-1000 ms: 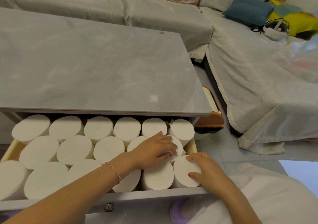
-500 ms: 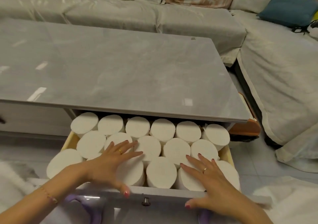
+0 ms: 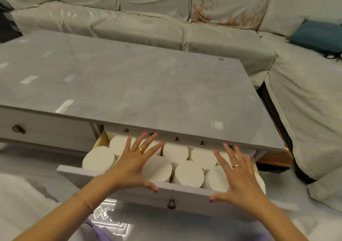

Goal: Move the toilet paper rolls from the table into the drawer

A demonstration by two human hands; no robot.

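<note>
- Much of the drawer sits tucked under the table; the back row of toilet paper rolls shows only as slivers beneath the tabletop's edge, and how far the rows run back cannot be made out.
- The left hand, fingers straight and spread, lies flat over the rolls on the left side, covering several tops; it grasps nothing, and its thumb rests at the drawer's front panel.
- The right hand is likewise flat and splayed, palm over the rolls on the right, thumb at the front panel, holding nothing.
- The rolls are white, plain-topped cylinders, standing upright, packed touching one another inside the drawer.
- A small dark knob sits mid-front on the drawer; another knob marks the closed drawer to the left.
- The tabletop is grey, marbled, glossy with light reflections.
- A pale covered sofa wraps behind and to the right, with a teal cushion at its far right.
</note>
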